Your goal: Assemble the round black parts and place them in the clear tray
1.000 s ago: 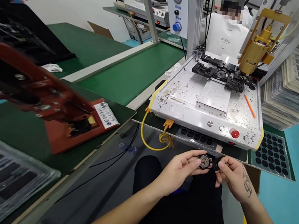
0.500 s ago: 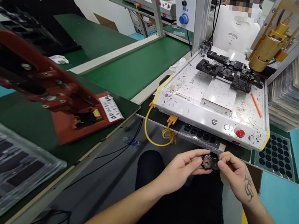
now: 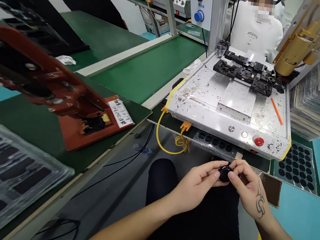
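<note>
Just above my lap, both hands meet at a small round black part [image 3: 224,173]. My left hand [image 3: 195,185] is closed on its left side, thumb and fingertips around the rim. My right hand [image 3: 247,186] pinches a black disc at the part's right side, and the disc covers the part's face. Fingers hide much of both pieces, so whether the disc is seated or only resting there I cannot tell. Beyond my hands stands a white bench machine [image 3: 196,109] carrying black fixtures [image 3: 244,74].
A sheet of black discs [image 3: 298,165] lies right of the machine, near stacked plastic trays [image 3: 312,100]. On the left bench are a red-brown press [image 3: 83,137] and a clear tray [image 3: 23,169]. An orange stick [image 3: 277,111] rests on the machine. Two other people are beyond.
My right hand has moved left, bringing the black disc over the ring-shaped face that showed before. The view has shifted slightly. The person at upper left has brought their hands together.
</note>
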{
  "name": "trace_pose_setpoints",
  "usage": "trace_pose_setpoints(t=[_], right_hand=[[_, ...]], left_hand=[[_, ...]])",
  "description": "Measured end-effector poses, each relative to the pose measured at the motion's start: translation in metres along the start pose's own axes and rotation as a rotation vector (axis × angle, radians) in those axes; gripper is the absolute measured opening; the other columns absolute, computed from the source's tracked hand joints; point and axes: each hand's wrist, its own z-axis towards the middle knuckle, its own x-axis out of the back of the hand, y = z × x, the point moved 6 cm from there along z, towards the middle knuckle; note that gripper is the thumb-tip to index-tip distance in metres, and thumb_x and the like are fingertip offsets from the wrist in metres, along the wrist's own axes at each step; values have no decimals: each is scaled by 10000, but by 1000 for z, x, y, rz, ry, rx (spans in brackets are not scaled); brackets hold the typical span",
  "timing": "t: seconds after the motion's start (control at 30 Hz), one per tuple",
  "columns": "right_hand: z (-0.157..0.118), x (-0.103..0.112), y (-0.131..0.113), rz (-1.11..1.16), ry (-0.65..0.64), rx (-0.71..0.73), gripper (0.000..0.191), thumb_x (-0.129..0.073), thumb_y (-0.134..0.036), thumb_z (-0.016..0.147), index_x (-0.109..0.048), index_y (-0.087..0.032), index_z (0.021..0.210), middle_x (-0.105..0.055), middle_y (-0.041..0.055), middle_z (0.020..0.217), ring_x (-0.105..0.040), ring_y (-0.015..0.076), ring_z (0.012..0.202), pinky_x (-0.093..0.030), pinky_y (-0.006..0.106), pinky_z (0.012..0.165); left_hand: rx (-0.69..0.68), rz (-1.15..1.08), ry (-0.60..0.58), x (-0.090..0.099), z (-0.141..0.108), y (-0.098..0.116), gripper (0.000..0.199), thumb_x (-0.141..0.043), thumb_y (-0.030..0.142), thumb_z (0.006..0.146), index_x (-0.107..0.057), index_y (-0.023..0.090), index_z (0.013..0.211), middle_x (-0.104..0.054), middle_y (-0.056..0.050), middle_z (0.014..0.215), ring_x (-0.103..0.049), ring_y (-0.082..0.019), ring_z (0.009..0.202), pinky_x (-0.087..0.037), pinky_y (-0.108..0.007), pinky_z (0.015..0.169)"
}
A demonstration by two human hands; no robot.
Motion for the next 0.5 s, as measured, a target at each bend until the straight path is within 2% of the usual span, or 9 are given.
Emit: trace_pose_setpoints(t=[0.2,0.4,0.5], right_hand=[[-1,0,1,22,-27,-9,261,-684,-401,1032,-626,-239,835,-651,50,1097,-616,226,1004,-482,349,883],[-1,-1,5,3,-28,6,239,-687,-367,1033,-623,-237,842,-650,49,1095,-621,224,997,-476,356,889],[-2,-1,3,-29,-5,28,238,-684,-358,1031,-619,-236,838,-651,55,1093,-628,227,994,-482,357,878]], left_hand=[[-10,41,-3,-1,-2,1,446,-739,429,1013,-737,186,1387,-722,-129,1430,-711,-353,1293,-628,-528,1103],[-34,137,18,-3,-2,1,452,-689,428,1040,-711,178,1416,-735,-126,1403,-759,-307,1195,-642,-491,1083],[-54,184,16,-4,-3,1,435,-663,370,1052,-689,165,1434,-777,-114,1294,-773,-280,1153,-648,-469,1071]])
